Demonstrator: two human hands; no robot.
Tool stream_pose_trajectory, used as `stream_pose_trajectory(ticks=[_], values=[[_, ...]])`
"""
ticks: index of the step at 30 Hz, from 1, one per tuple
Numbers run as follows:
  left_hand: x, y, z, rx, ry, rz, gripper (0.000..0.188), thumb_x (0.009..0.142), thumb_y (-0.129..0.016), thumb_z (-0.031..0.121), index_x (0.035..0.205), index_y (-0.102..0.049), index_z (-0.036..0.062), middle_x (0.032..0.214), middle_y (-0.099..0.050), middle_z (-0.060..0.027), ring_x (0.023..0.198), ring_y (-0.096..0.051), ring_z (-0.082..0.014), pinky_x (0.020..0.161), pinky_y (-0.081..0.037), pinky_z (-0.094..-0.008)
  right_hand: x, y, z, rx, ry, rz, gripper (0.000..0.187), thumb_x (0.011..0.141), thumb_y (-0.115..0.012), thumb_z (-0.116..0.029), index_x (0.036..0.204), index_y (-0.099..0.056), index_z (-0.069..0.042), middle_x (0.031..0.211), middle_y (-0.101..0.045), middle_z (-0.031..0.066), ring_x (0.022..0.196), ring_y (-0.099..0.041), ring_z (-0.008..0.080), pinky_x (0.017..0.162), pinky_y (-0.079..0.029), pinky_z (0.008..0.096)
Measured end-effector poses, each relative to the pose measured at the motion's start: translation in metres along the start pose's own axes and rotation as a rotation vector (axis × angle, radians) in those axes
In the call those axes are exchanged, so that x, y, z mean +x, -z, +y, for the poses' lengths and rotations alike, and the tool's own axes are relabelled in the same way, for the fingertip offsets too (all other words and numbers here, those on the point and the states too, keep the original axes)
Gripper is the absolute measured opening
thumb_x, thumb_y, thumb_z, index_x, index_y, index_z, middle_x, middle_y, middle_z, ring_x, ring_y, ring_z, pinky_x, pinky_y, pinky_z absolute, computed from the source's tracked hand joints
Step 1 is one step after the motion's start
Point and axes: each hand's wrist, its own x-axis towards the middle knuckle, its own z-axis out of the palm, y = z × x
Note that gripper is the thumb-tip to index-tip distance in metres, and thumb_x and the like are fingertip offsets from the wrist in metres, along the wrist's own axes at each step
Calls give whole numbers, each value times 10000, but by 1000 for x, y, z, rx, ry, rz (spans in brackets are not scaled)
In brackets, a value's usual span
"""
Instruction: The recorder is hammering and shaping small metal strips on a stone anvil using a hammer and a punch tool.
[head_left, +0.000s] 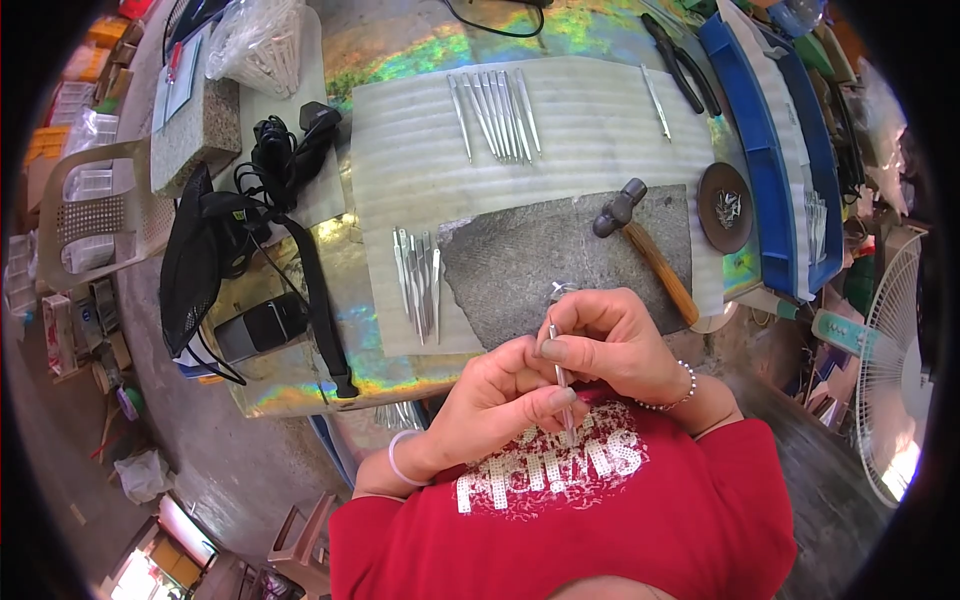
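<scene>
In front of my chest I hold a pair of slim silver tweezers [561, 376], roughly upright. My left hand [500, 392] is closed round the lower part, its thumb pressed along the metal. My right hand [610, 345] pinches the upper end between thumb and fingers. Just beyond my hands lies a dark stone slab [530, 260], and a hammer [650, 250] with a wooden handle rests across its right side. Several similar silver tweezers [417, 285] lie left of the slab, and another row [495, 115] lies farther back on the pale foam sheet [400, 140].
To the right are a round brown dish [712, 235] with small metal bits, black-handled pliers [682, 65], a single slim tool [656, 102] and a blue tray [745, 130]. A black bag [190, 270], cables [275, 160] and a stone block [205, 130] crowd the left. A fan [890, 370] stands right.
</scene>
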Motion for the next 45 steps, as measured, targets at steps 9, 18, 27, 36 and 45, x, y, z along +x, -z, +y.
stream_pose_trajectory(ticks=[9,18,27,36,45], values=[[0,-2,0,145,-68,43,153,941,-537,89,1031,-455,-4,854,-657,-94,751,-618,-107,651,-494,-230,1,-3,0,-47,38,2,59,896,-601,-61,925,-591,-11,802,-607,3,697,-549,41,580,-426,179],[-15,10,7,164,-358,354,264,923,-536,37,1176,-467,8,1183,-548,-102,1005,-574,-148,811,-497,-270,8,-1,-57,-556,563,293,114,843,-631,2,953,-603,-12,751,-592,-3,628,-544,20,497,-395,168],[-36,75,12,648,-578,902,196,854,-573,-15,1050,-578,-18,1024,-582,-68,859,-565,-125,684,-477,-236,135,66,-99,-2170,1318,-19,82,739,-561,-87,784,-493,-77,745,-529,57,673,-607,199,578,-507,303],[-5,98,13,1186,-496,966,263,785,-558,-3,1049,-563,-4,925,-615,-184,695,-621,-317,640,-494,-396,118,62,-92,-2229,874,-193,145,771,-569,-46,916,-569,-44,952,-598,97,899,-612,255,702,-508,334],[15,98,27,1670,-245,1028,348,754,-520,-15,1099,-510,30,879,-625,-205,720,-606,-388,642,-480,-448,-5,40,-41,-1614,642,305,284,793,-609,-20,1073,-564,-10,1039,-573,168,926,-579,348,799,-477,390]])
